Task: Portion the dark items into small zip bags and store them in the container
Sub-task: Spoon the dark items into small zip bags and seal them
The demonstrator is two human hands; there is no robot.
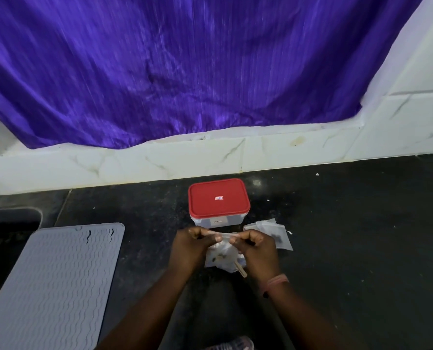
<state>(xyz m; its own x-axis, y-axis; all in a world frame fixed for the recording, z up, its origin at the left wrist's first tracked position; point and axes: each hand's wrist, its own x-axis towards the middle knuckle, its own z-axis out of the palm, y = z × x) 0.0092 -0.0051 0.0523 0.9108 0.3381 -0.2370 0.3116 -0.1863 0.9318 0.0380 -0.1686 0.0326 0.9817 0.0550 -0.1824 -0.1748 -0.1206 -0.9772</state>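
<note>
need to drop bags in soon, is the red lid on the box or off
On. The red lid sits flat over the clear box, covering its whole top; whether it is snapped down cannot be told.

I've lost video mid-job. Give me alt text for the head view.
Both hands, left hand and right hand, pinch the top edge of a small zip bag above the black counter. Behind it stands the red-lidded container, lid on; more small bags lie right.

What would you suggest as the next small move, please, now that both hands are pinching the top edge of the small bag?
Probably run the fingers along the strip to press it shut. The left hand and right hand hold the small zip bag by its top ends, with dark bits visible inside. The container behind it has its red lid on, so storing comes later.
</note>
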